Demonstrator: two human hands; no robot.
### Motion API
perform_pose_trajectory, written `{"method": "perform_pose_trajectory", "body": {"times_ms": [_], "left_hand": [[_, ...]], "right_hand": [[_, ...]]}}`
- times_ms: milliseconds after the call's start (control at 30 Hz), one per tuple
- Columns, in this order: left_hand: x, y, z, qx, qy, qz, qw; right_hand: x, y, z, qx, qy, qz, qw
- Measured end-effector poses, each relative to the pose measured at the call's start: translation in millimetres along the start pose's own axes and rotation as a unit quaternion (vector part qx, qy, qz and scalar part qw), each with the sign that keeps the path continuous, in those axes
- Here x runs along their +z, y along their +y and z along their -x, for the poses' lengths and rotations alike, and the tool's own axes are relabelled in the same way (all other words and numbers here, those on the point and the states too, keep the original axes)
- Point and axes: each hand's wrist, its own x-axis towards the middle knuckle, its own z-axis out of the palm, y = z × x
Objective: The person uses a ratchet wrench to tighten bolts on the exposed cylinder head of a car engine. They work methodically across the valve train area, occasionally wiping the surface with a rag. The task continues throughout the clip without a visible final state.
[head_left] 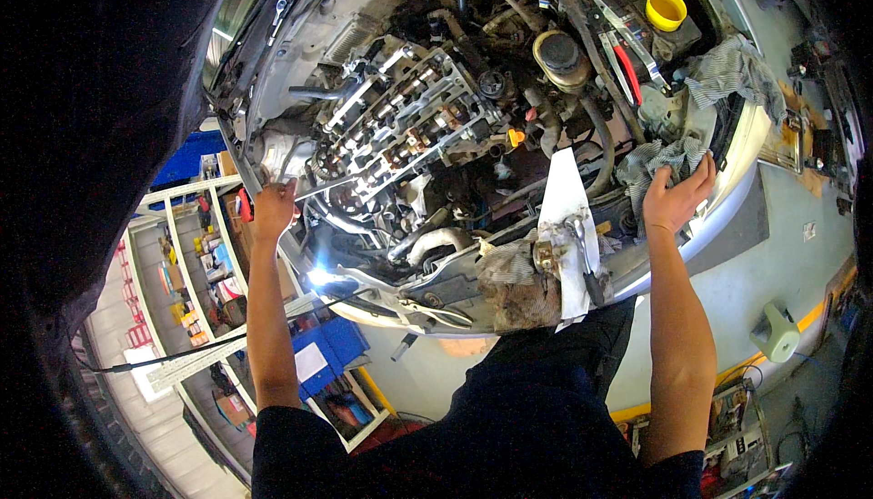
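My left hand (pixel 272 211) is closed at the left side of the engine bay. A slim metal bar (pixel 329 187) runs from its fingers toward the timing end of the exposed engine (pixel 409 131). The bar's held end is hidden by the hand. My right hand (pixel 677 197) rests at the front right edge of the bay, thumb and fingers curled about a grey striped rag (pixel 668 160). Camshafts and other metal parts show on the uncovered engine top.
A white sheet (pixel 566 226) with wrenches (pixel 582 240) and a dirty cloth (pixel 516 285) lie on the front edge. Red-handled pliers (pixel 627 75) and a yellow cup (pixel 666 10) sit at far right. A bright work light (pixel 319 276) shines near shelves (pixel 186 267).
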Motion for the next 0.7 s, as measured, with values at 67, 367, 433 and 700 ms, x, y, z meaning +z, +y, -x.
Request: {"method": "perform_pose_trajectory", "body": {"times_ms": [67,367,433,700], "left_hand": [[-8.6,12.3,1.0,-0.046,-0.057,-0.016,0.997],[-13.0,16.4,12.9,0.183,0.063,-0.002,0.981],[-3.8,18.4,11.1,0.19,0.093,0.029,0.977],[-21.1,47.0,19.8,-0.089,-0.084,-0.01,0.992]], "right_hand": [[-0.6,0.8,-0.4,0.001,0.001,0.003,1.0],[-2.1,-1.9,-0.3,0.006,-0.003,0.005,1.0],[-1.6,0.5,0.0,0.005,-0.002,0.008,1.0],[-3.0,-1.9,-0.5,0.009,-0.003,0.011,1.0]]}}
